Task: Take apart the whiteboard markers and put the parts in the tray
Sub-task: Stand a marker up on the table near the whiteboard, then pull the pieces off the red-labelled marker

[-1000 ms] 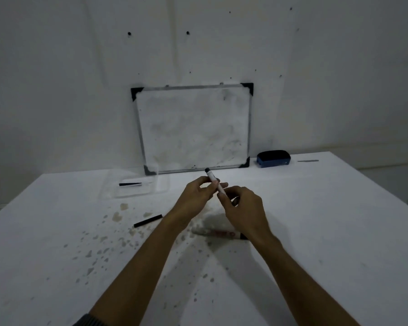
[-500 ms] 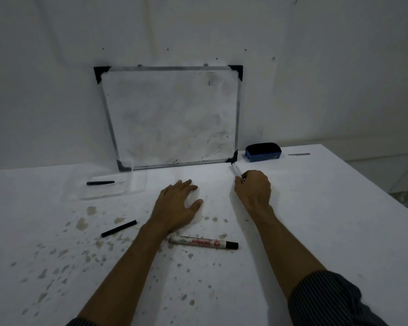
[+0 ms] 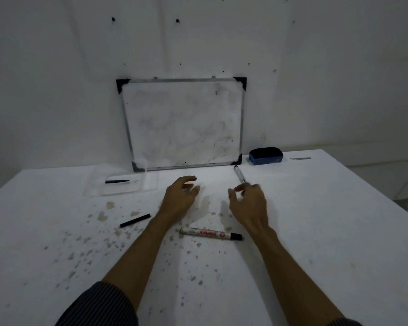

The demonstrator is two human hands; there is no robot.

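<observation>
Both hands hover just over the white table (image 3: 316, 231), fingers loosely spread, nothing gripped. The left hand (image 3: 180, 198) is palm-down near table centre. The right hand (image 3: 247, 203) is curled open, fingertips just beside the near end of a thin marker (image 3: 239, 174); whether they touch it I cannot tell. That marker lies just far of the right hand, long axis running near-to-far and leaning slightly left, dark tip toward the whiteboard (image 3: 184, 123).

A second marker (image 3: 210, 234), a white printed barrel with a black cap on its right end, lies left-to-right between the forearms, near of both hands and about equally close to each.

A slim black stick-shaped part (image 3: 135, 220) lies left of the left forearm, angled; the left hand is nearer to it. The clear plastic tray (image 3: 149, 184) sits far left by the whiteboard's lower corner, with one black tapered part (image 3: 117, 181) inside; the left hand is nearer to it.

The table is matte with brownish stain spots. A blue eraser (image 3: 266, 156) sits far right.

Likely next: pick up a marker, probably the thin one with the right hand.
</observation>
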